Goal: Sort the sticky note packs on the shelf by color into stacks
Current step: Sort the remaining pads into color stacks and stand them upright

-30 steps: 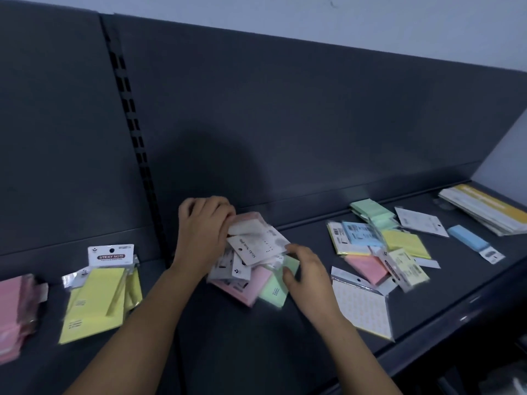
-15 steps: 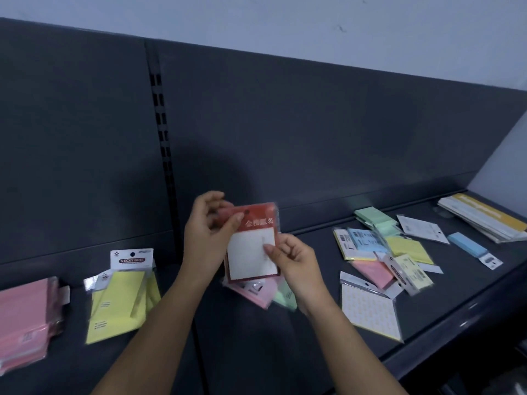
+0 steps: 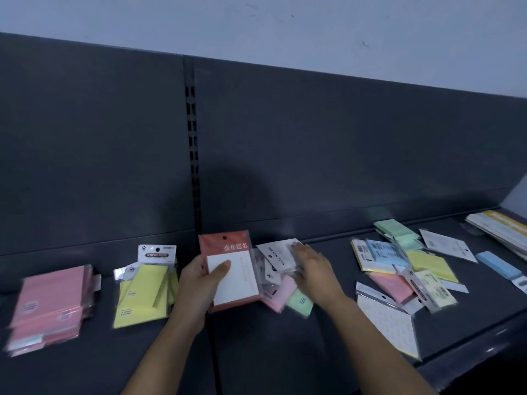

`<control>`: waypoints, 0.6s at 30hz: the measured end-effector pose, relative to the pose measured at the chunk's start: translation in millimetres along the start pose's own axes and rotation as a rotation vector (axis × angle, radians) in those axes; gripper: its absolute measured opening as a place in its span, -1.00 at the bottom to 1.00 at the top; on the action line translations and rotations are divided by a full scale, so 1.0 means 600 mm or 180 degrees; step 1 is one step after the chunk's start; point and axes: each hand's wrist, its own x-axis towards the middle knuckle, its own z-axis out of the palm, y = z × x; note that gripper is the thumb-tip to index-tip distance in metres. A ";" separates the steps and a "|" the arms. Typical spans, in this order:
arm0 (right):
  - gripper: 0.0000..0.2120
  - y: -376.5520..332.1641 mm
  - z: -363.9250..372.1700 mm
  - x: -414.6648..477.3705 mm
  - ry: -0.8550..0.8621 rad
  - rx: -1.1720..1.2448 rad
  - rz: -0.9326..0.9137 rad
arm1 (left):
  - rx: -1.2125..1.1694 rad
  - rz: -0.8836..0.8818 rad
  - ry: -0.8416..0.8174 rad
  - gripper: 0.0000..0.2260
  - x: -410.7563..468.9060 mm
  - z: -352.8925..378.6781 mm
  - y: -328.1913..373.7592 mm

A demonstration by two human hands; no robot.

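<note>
Now only my left hand (image 3: pixel 197 286) grips the red pack (image 3: pixel 242 277), to set it apart; my right hand (image 3: pixel 313 272) went, fingers loose, to the pile (image 3: pixel 281 295).

A red pack (image 3: pixel 239 277) with white window; pink stack (image 3: pixel 48 303); yellow stack (image 3: pixel 142 295) — dotted white pack (image 3: pixel 387 326); dark grey shelf (image 3: pixel 271 352).

The right hand (image 3: pixel 313 270) has left the red pack (image 3: pixel 238 280) for the pile (image 3: pixel 281 292).
</note>
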 end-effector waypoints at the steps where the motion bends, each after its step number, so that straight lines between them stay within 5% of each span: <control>1: -0.48 0.001 0.004 0.008 0.0092 0.0023 -0.0055 | 0.0039 -0.0005 -0.0008 -0.89 -0.004 -0.001 -0.002; 8: -0.87 0.010 -0.009 0.017 0.0836 -0.0101 -0.0699 | -0.0045 0.0057 0.0406 -0.90 -0.030 -0.002 0.003; 13: -0.96 0.013 -0.045 0.002 0.0800 0.1395 -0.0764 | -0.0275 0.0070 0.0790 -0.87 -0.059 -0.008 0.007; 18: -0.97 -0.054 -0.100 -0.017 0.1313 0.2700 -0.0636 | -0.0441 0.0111 0.1390 -0.90 -0.101 -0.035 0.002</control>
